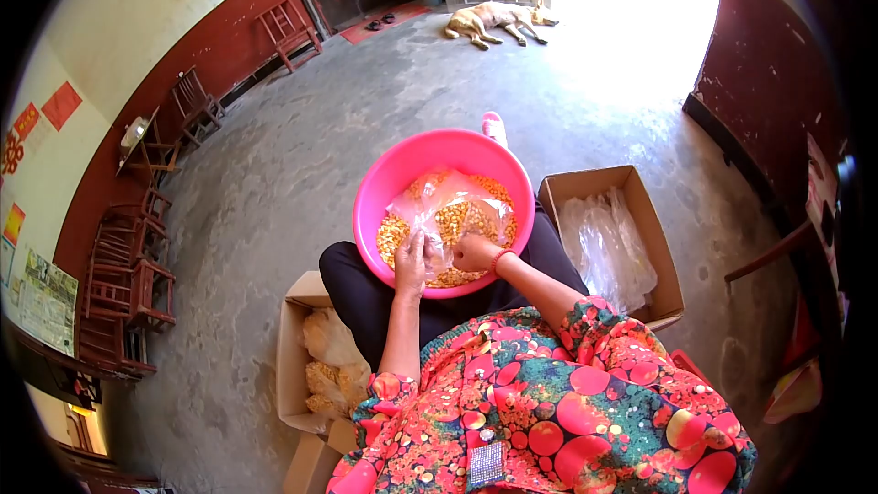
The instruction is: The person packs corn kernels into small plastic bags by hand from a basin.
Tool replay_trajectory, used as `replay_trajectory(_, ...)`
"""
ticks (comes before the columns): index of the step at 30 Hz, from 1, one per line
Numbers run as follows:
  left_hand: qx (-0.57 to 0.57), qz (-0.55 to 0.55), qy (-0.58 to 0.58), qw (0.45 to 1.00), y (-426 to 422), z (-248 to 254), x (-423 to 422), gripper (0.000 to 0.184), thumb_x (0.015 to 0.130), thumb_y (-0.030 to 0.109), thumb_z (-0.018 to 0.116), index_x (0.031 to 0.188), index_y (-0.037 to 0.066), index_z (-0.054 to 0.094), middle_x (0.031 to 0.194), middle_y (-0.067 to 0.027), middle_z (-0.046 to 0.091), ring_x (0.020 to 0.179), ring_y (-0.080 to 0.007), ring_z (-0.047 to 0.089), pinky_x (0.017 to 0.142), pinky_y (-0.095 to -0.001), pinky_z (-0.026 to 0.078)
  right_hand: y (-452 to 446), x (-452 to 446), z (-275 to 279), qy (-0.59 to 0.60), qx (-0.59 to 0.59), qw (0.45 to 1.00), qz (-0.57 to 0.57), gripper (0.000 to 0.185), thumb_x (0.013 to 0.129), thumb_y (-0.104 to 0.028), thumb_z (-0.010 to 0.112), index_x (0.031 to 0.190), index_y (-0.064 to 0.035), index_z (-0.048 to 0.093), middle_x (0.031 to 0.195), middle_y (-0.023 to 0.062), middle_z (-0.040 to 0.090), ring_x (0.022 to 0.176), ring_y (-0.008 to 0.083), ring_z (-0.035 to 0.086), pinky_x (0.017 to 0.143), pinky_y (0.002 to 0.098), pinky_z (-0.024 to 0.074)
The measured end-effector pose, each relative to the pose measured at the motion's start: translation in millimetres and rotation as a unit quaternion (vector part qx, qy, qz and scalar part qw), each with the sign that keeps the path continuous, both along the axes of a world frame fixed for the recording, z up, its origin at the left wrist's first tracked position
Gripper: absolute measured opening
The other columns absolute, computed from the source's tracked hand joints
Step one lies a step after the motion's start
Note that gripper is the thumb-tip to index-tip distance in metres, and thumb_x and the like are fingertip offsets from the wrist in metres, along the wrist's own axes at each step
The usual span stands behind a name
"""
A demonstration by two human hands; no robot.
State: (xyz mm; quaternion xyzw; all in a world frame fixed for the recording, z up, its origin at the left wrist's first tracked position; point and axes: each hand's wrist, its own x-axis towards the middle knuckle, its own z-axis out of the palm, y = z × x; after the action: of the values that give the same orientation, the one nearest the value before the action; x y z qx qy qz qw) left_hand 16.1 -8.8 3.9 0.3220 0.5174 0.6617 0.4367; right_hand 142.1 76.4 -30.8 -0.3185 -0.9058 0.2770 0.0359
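A pink plastic basin (369,206) rests on my lap, with yellow corn kernels (393,236) in it. Over the kernels spreads a clear plastic bag (437,197). My left hand (411,258) is closed, pinching the bag near the basin's front left. Beside it, my right hand (475,253), with a red band at the wrist, is curled closed against the bag's near edge. Its fingertips are partly hidden, and I cannot make out whether kernels are in it too.
Right of my legs, a cardboard box (672,261) holds clear plastic bags (608,252). To my left, another cardboard box (291,357) contains filled bags (337,370). A dog (498,18) lies on the concrete floor (302,155). Wooden chairs (288,29) line the left wall.
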Motion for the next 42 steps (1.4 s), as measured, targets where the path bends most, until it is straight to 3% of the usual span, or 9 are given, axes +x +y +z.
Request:
replay_trajectory(7, 0.016, -0.001, -0.011, 1.000, 1, 0, 0, 0.020, 0.084, 0.025, 0.046, 0.073, 0.009, 0.053, 0.055, 0.0043, 0.045, 0.045, -0.0019, 0.038, 0.040, -0.0146, 0.030, -14, 1, 4, -0.037, 0.082, 0.995, -0.034, 0.024, 0.064, -0.018, 0.048, 0.078, -0.0025, 0.060, 0.079, 0.0178, 0.058, 0.076, 0.0316, 0.056, 0.068, 0.0388, 0.0440)
replay_trajectory(12, 0.011, -0.010, -0.003, 1.000, -1, 4, 2, 0.020, 0.084, 0.024, 0.046, 0.074, 0.009, 0.053, 0.055, 0.0043, 0.045, 0.046, -0.0019, 0.038, 0.040, -0.0144, 0.030, -12, -2, 13, -0.125, 0.011, 0.986, 0.109, 0.031, 0.068, -0.026, 0.048, 0.081, -0.0006, 0.059, 0.083, 0.0190, 0.058, 0.078, 0.0321, 0.056, 0.072, 0.0387, 0.0426)
replay_trajectory(22, 0.020, -0.004, -0.003, 1.000, 2, -1, 1, 0.019, 0.084, 0.023, 0.046, 0.073, 0.008, 0.053, 0.055, 0.0039, 0.045, 0.045, -0.0027, 0.038, 0.040, -0.0146, 0.030, 2, -2, 0, -0.028, -0.072, 0.981, 0.179, 0.031, 0.073, -0.029, 0.047, 0.081, -0.0012, 0.058, 0.073, 0.0148, 0.058, 0.062, 0.0269, 0.054, 0.062, 0.0366, 0.0425)
replay_trajectory(24, 0.011, -0.006, -0.006, 1.000, 1, -1, 0, 0.019, 0.084, 0.023, 0.046, 0.073, 0.008, 0.053, 0.055, 0.0038, 0.045, 0.045, -0.0028, 0.038, 0.040, -0.0146, 0.030, 0, -1, 6, 0.032, -0.255, 0.965, 0.055, 0.029, 0.073, -0.029, 0.047, 0.078, -0.0028, 0.058, 0.060, 0.0094, 0.055, 0.049, 0.0185, 0.051, 0.046, 0.0305, 0.0423)
replay_trajectory(25, 0.001, -0.008, -0.008, 1.000, 1, -1, -1, 0.019, 0.084, 0.023, 0.046, 0.073, 0.009, 0.052, 0.055, 0.0038, 0.044, 0.045, -0.0028, 0.038, 0.040, -0.0146, 0.030, -2, 2, 11, 0.032, -0.255, 0.965, 0.054, 0.029, 0.073, -0.029, 0.047, 0.078, -0.0028, 0.058, 0.060, 0.0094, 0.055, 0.049, 0.0185, 0.051, 0.046, 0.0305, 0.0423)
replay_trajectory(27, 0.001, -0.009, -0.011, 1.000, 0, -1, -1, 0.019, 0.084, 0.023, 0.046, 0.073, 0.009, 0.052, 0.054, 0.0038, 0.044, 0.045, -0.0028, 0.038, 0.040, -0.0146, 0.030, -1, 9, 23, 0.111, -0.424, 0.897, -0.055, 0.027, 0.076, -0.028, 0.048, 0.080, -0.0030, 0.056, 0.064, 0.0056, 0.054, 0.053, 0.0130, 0.049, 0.047, 0.0286, 0.0413)
replay_trajectory(33, 0.005, -0.005, -0.007, 1.000, 0, 0, 0, 0.019, 0.084, 0.024, 0.045, 0.074, 0.009, 0.052, 0.054, 0.0039, 0.045, 0.045, -0.0026, 0.038, 0.040, -0.0146, 0.031, 0, 12, 30, 0.124, -0.468, 0.871, -0.080, 0.023, 0.079, -0.026, 0.046, 0.074, -0.0058, 0.054, 0.054, -0.0022, 0.043, 0.041, 0.0049, 0.039, 0.035, 0.0192, 0.0310)
replay_trajectory(40, 0.002, -0.008, -0.020, 1.000, 0, 0, -1, 0.019, 0.085, 0.023, 0.044, 0.075, 0.009, 0.053, 0.054, 0.0035, 0.045, 0.044, -0.0029, 0.039, 0.040, -0.0147, 0.031, 0, 11, 29, 0.080, -0.503, 0.859, -0.054, 0.021, 0.079, -0.025, 0.047, 0.072, -0.0062, 0.053, 0.054, -0.0023, 0.042, 0.038, 0.0047, 0.034, 0.032, 0.0192, 0.0250)
replay_trajectory(42, 0.005, -0.010, -0.018, 1.000, 0, -1, -2, 0.019, 0.085, 0.023, 0.044, 0.075, 0.008, 0.053, 0.054, 0.0034, 0.045, 0.044, -0.0029, 0.039, 0.040, -0.0147, 0.031, -3, 12, 32, 0.138, -0.504, 0.848, -0.088, 0.020, 0.078, -0.025, 0.048, 0.074, -0.0061, 0.053, 0.055, -0.0028, 0.041, 0.037, 0.0048, 0.033, 0.032, 0.0188, 0.0246)
